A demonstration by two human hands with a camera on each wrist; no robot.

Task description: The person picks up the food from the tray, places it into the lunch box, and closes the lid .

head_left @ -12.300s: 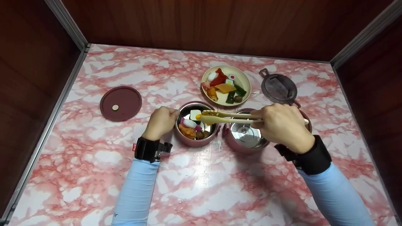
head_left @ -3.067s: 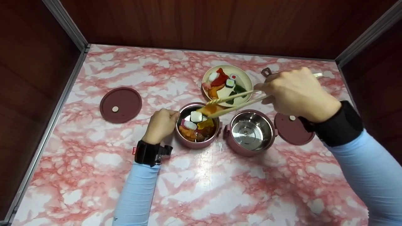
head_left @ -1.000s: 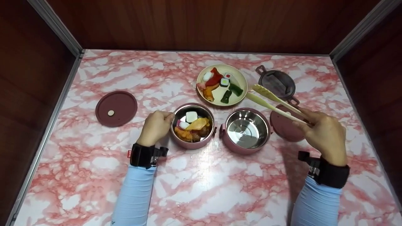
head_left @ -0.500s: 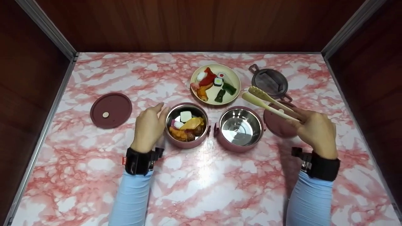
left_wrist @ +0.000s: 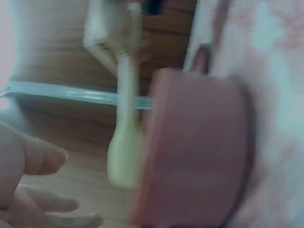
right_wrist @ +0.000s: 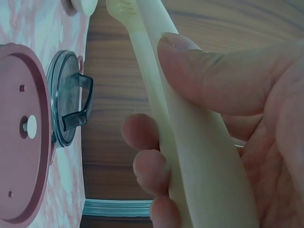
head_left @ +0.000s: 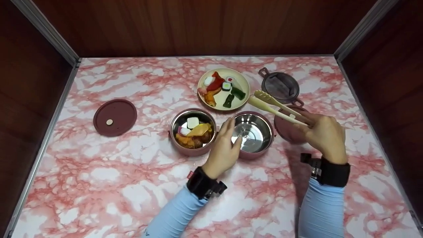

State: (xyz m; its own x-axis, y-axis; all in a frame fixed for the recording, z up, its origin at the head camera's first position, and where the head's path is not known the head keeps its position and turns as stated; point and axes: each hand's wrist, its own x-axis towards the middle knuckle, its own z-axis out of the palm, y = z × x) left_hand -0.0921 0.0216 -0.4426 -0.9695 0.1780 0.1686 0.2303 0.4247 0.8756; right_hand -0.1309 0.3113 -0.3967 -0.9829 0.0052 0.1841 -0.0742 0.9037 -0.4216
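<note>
My right hand (head_left: 325,135) grips pale yellow tongs (head_left: 276,110), whose tips are apart above the table with nothing between them. In the right wrist view the thumb and fingers wrap the tongs' handles. My left hand (head_left: 222,153) hangs with extended fingers between two pink pots, over the near left edge of the bare-bottomed pot (head_left: 252,132); whether it touches the rim I cannot tell. The other pot (head_left: 193,150) holds toy food: a white cube (head_left: 193,122), a yellow slice (head_left: 199,130), an orange piece (head_left: 185,141) and brown balls.
Behind the pots, a cream plate (head_left: 243,99) carries several toy foods, including red and green pieces. A dark lid with handles (head_left: 280,86) lies at back right. One maroon lid (head_left: 115,117) is at left, another (head_left: 289,132) under the tongs.
The yellow slice and another brown ball are in the left pot now, gone from the plate. My left hand has let go of that pot and moved right. The tongs have swung back right.
</note>
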